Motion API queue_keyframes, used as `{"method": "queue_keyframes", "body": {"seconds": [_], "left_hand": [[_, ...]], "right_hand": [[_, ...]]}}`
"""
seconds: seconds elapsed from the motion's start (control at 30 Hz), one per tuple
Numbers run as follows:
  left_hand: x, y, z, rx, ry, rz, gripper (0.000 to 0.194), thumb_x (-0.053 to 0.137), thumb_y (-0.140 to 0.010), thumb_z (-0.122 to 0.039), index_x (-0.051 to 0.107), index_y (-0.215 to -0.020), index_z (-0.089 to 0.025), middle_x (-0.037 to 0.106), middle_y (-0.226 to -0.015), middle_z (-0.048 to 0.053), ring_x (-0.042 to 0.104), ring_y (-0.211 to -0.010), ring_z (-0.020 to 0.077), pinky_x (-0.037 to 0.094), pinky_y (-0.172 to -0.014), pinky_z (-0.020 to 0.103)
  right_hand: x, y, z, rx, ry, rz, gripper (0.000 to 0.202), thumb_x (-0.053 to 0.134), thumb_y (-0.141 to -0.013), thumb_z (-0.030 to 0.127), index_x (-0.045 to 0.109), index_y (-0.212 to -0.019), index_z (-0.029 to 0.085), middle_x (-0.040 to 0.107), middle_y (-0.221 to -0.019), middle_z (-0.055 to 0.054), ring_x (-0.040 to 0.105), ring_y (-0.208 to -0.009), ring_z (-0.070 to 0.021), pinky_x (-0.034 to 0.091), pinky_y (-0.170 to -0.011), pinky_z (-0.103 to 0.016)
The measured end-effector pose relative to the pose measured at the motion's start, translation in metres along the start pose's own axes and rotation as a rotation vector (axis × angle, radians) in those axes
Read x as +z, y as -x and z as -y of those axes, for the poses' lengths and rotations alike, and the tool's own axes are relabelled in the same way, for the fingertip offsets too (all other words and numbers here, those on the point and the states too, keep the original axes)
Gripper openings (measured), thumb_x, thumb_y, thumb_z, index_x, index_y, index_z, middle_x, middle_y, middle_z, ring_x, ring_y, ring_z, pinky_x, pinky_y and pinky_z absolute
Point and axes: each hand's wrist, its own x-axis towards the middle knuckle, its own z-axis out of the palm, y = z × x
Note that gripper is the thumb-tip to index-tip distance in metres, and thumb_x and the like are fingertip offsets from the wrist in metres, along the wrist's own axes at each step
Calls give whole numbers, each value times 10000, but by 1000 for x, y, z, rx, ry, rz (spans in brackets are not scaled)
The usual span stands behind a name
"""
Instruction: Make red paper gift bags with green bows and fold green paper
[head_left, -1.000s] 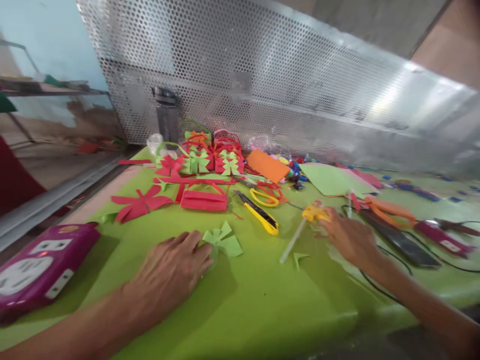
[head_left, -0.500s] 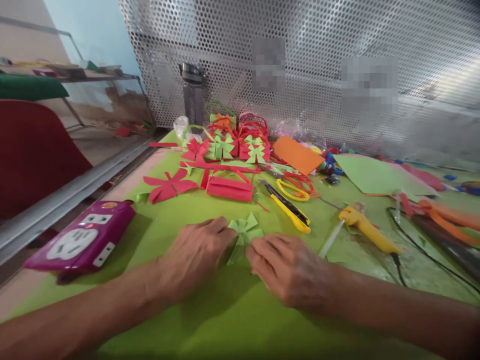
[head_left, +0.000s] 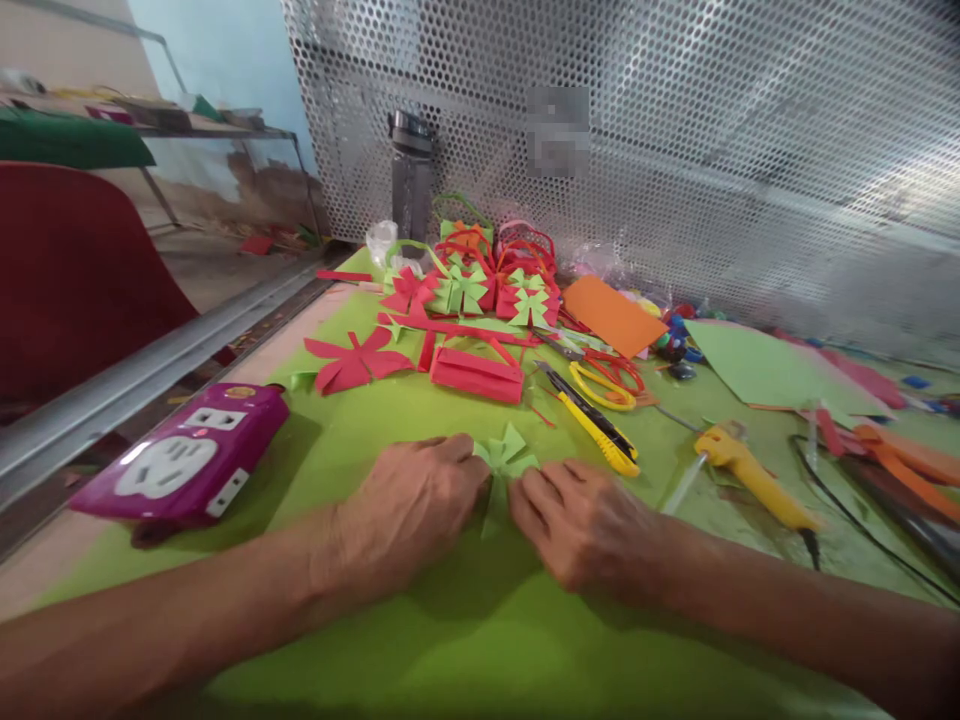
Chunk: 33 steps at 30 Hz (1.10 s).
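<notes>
A light green paper bow lies low over the green table covering between my two hands. My left hand is closed, its fingertips pinching the bow's left side. On the opposite side my right hand has its fingers curled in on the bow's right part. Both sets of fingertips are partly hidden behind the knuckles. Just beyond sits a small red paper bag, with a red paper flower shape to its left. A yellow utility knife rests to the right of the bag.
At left is a purple power socket block. Orange-and-yellow scissors and a yellow glue gun with its cord lie to the right. Finished paper bags, a dark bottle and orange paper stand or lie toward the back.
The whole view has shifted, so things appear further right. My hands stay at the bow, and the left fingers have come a little closer to the right ones.
</notes>
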Motion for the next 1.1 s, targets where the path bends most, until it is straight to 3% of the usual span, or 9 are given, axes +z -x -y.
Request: {"method": "queue_keyframes", "body": {"seconds": [0.1,0.27,0.43,0.67,0.8,0.97,1.1], "left_hand": [[3,1,2,59,-36,-68,176,478,-848,-85,583,-735,-170,567,-708,16,521,-574,154,319,-472,264],[-4,9,-3,413,-199,-270,103,496,-857,-116,586,-834,-161,543,-741,24,493,-624,182,336,-480,305],[-13,13,-15,659,-230,-198,215,466,-888,-141,548,-692,-167,522,-732,33,470,-647,187,318,-484,344],[5,8,-12,595,-234,-272,177,509,-863,-119,545,-694,-157,505,-705,27,453,-635,180,319,-497,336],[0,6,-3,540,-179,-320,204,421,-908,-107,575,-779,-142,529,-742,38,461,-662,174,342,-527,315],[-14,7,5,512,-248,-307,255,349,-937,-124,600,-901,-150,571,-827,57,488,-730,195,369,-564,321],[-14,6,3,523,-334,-274,178,464,-901,-131,580,-770,-160,552,-750,32,463,-686,193,316,-517,325]], "right_hand": [[4,9,-5,54,-41,-56,140,468,-847,81,606,-829,101,561,-658,-54,480,-585,-169,293,-513,-316],[5,17,-9,97,-97,-120,188,435,-878,76,610,-814,103,557,-642,-45,482,-594,-170,303,-550,-319],[5,18,-8,166,-150,-65,179,434,-861,69,604,-830,117,566,-650,-40,474,-583,-171,277,-522,-314],[6,24,-7,272,-248,-47,143,479,-831,51,573,-794,153,563,-654,-12,478,-580,-156,254,-518,-308],[7,28,-11,311,-301,-46,142,488,-860,86,556,-763,166,564,-646,0,460,-571,-134,253,-527,-297],[7,21,-10,144,-149,-168,142,489,-877,122,590,-778,132,573,-650,-30,484,-600,-153,266,-545,-310],[7,9,-6,1,-55,-216,139,487,-843,92,579,-746,132,530,-591,-18,461,-536,-161,232,-506,-319]]}}
